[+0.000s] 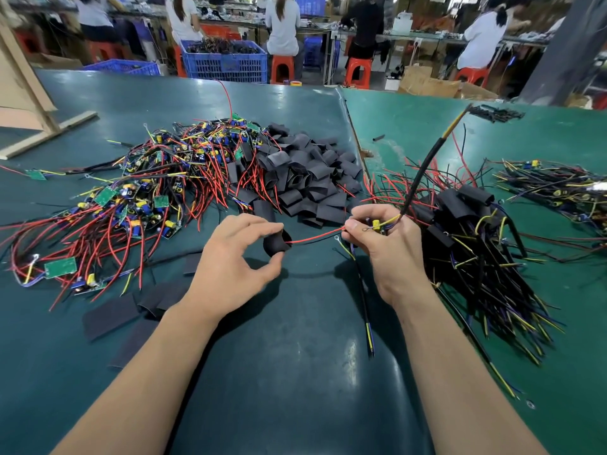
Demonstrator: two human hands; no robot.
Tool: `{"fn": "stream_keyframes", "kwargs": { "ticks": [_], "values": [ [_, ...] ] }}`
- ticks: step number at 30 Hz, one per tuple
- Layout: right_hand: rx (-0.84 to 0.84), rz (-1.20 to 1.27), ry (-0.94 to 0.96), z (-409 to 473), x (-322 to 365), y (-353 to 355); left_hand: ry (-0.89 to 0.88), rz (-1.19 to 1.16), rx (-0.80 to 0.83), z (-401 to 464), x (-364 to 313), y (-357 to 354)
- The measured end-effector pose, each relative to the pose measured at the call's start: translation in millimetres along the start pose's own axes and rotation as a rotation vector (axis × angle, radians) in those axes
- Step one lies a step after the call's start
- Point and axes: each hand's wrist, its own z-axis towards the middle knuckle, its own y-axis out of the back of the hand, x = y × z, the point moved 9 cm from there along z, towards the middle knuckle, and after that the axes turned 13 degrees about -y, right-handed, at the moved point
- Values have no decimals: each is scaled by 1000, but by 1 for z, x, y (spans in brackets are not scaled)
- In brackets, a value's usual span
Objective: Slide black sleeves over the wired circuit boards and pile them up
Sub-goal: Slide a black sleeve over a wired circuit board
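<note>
My left hand [235, 257] pinches a black sleeve [277, 244] between thumb and fingers, a little above the green mat. A red wire [315, 237] runs from the sleeve's mouth across to my right hand [382, 244], which grips a small wired circuit board [377, 224]; most of the board is hidden by my fingers. A stiff black cable [423, 172] rises from that board up to the right. A heap of unsleeved boards with red wires [131, 195] lies at the left, loose black sleeves [308, 175] sit in the middle, and sleeved boards [466, 224] are piled at the right.
Flat sleeves [110, 315] lie on the mat near my left forearm. Another bundle of wires [558, 188] sits at the far right. A wooden frame [39, 126] stands at the back left. Beyond the table are blue crates [226, 60], red stools and seated people.
</note>
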Motion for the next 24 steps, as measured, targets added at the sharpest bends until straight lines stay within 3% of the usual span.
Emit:
{"fn": "stream_keyframes", "kwargs": {
  "ticks": [6,13,20,24],
  "values": [
    [152,149,-150,-4,-15,-25,-101,48,78,6,-23,-12],
    [234,-13,-92,-12,-13,-37,-86,20,10,5,-22,-9],
    [265,59,-148,-11,-17,-35,-160,-40,14,6,-27,-12],
    [187,28,-152,-8,-17,-29,-167,-62,-8,7,-29,-11]
  ]
}}
